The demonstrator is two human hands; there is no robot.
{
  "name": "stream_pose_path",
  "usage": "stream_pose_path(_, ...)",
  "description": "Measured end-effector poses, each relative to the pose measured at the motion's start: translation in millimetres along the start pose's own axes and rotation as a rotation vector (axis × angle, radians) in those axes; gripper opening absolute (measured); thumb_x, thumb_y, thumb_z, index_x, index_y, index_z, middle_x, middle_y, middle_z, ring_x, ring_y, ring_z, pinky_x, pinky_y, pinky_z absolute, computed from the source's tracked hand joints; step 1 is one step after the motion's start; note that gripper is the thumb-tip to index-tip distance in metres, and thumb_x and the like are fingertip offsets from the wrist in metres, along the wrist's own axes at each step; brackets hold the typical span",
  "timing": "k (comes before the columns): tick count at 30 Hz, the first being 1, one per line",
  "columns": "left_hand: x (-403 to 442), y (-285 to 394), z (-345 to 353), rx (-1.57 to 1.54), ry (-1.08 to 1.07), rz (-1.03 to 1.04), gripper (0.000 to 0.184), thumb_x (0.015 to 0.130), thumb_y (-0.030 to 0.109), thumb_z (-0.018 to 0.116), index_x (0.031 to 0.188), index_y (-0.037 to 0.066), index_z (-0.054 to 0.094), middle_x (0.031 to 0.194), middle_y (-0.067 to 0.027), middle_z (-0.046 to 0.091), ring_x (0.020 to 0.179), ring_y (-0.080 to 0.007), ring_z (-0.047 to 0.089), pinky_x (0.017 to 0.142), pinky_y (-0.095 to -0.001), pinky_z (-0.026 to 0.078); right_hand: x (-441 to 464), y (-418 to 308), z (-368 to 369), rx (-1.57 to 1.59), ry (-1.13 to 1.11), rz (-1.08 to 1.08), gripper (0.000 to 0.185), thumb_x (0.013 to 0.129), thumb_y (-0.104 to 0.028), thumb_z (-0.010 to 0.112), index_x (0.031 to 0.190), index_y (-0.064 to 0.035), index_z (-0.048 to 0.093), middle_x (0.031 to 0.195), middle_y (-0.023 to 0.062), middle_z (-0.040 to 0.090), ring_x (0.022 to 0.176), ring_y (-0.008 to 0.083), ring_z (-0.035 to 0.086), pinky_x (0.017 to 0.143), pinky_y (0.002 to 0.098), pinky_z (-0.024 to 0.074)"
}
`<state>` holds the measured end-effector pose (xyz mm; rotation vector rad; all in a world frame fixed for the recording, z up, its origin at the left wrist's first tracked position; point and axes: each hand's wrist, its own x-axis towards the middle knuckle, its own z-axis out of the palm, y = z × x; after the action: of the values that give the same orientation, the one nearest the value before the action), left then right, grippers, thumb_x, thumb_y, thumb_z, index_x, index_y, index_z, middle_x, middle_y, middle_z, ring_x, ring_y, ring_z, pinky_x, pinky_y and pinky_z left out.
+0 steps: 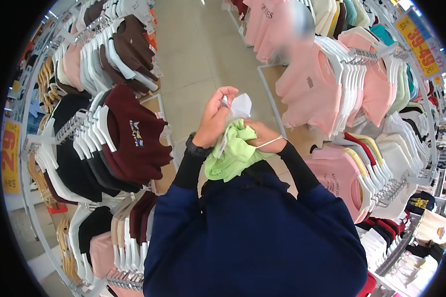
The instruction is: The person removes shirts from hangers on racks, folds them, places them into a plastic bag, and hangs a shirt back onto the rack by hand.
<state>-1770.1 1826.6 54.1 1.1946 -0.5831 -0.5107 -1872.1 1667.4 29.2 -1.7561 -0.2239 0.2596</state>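
A light green garment is bunched up in front of my chest. My right hand is closed on it from the right, and a thin white cord loops across that hand. Just above the cloth, my left hand is closed with thumb and finger pinched on a white tag. A second whitish label lies against the green cloth, its print too small to read. A black watch sits on my left wrist.
Clothes racks flank the aisle. On the left hang maroon sweatshirts and brown tops; on the right, pink shirts and white hangers. Yellow price signs stand at both outer edges.
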Motion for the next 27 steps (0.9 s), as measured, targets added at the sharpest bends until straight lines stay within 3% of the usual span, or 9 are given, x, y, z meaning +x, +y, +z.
stream_pose_path(3,26,-14,-29,0.319,0.006,0.191,0.036,0.084,-0.007,0.039,0.110,0.004,0.060,0.091,-0.0051,0.056,0.091,-0.0137,0.056,0.080,-0.0275,0.044,9,-4,-15,0.002,0.042,0.050,0.031,0.088,-0.005,0.059,0.119,-0.0008,0.057,0.115,0.0104,0.062,0.105,0.0223,0.061,0.094,0.0334,0.0461)
stream_pose_path(6,48,-26,-62,1.028,0.191,0.507,0.032,0.085,-0.006,0.043,0.105,0.006,0.064,0.098,-0.0132,0.063,0.091,-0.0218,0.064,0.073,-0.0334,0.049,20,3,-33,-0.016,0.068,0.018,0.033,0.087,-0.003,0.060,0.119,-0.0015,0.057,0.109,0.0097,0.064,0.099,0.0213,0.062,0.091,0.0326,0.0474)
stream_pose_path(9,60,-40,-73,1.212,0.331,0.345,0.029,0.084,-0.005,0.046,0.104,0.006,0.065,0.097,-0.0168,0.064,0.090,-0.0273,0.064,0.071,-0.0355,0.050,35,10,-53,-0.049,0.065,0.035,0.034,0.085,-0.001,0.060,0.119,-0.0015,0.058,0.108,0.0098,0.065,0.100,0.0208,0.062,0.091,0.0324,0.0474)
stream_pose_path(12,82,-52,-84,0.799,0.341,0.018,0.021,0.086,0.000,0.049,0.100,0.003,0.065,0.084,-0.0140,0.065,0.079,-0.0214,0.066,0.069,-0.0323,0.050,58,12,-65,-0.035,0.039,0.074,0.035,0.082,0.001,0.059,0.117,-0.0009,0.058,0.108,0.0113,0.065,0.099,0.0240,0.063,0.091,0.0332,0.0475)
stream_pose_path(15,112,-90,-110,0.381,0.342,-0.132,0.015,0.089,0.008,0.055,0.096,0.001,0.066,0.075,-0.0110,0.064,0.069,-0.0143,0.062,0.066,-0.0301,0.048,82,20,-91,-0.163,0.047,0.115,0.036,0.080,0.003,0.058,0.116,-0.0014,0.059,0.107,0.0133,0.066,0.097,0.0275,0.064,0.090,0.0336,0.0479)
stream_pose_path(18,139,-92,-122,0.287,0.284,-0.235,0.016,0.089,0.014,0.060,0.092,0.000,0.066,0.074,-0.0071,0.065,0.066,-0.0094,0.057,0.064,-0.0279,0.047,105,30,-126,-0.203,0.082,0.120,0.037,0.079,0.004,0.057,0.115,-0.0018,0.059,0.106,0.0149,0.066,0.096,0.0299,0.064,0.088,0.0342,0.0484)
stream_pose_path(21,161,-73,-127,0.680,0.078,-0.048,0.020,0.091,0.019,0.062,0.088,-0.001,0.065,0.066,-0.0101,0.060,0.059,-0.0137,0.053,0.058,-0.0299,0.044,125,34,-164,-0.231,0.119,0.089,0.033,0.081,0.001,0.058,0.113,-0.0010,0.059,0.104,0.0156,0.066,0.096,0.0313,0.064,0.087,0.0351,0.0488)
stream_pose_path(24,190,-45,-128,0.916,0.135,-0.115,0.027,0.092,0.023,0.062,0.082,-0.002,0.063,0.058,-0.0142,0.051,0.052,-0.0195,0.047,0.052,-0.0342,0.038,137,69,-207,-0.275,0.131,0.064,0.028,0.086,-0.003,0.060,0.113,-0.0006,0.060,0.105,0.0120,0.067,0.096,0.0263,0.065,0.087,0.0332,0.0492)
stream_pose_path(27,219,-30,-136,0.843,0.332,-0.031,0.034,0.094,0.026,0.061,0.077,-0.003,0.059,0.056,-0.0169,0.043,0.049,-0.0241,0.037,0.050,-0.0381,0.033,140,64,-243,-0.014,0.322,-0.001,0.024,0.089,-0.006,0.059,0.113,-0.0004,0.060,0.104,0.0077,0.068,0.096,0.0199,0.065,0.086,0.0314,0.0503)
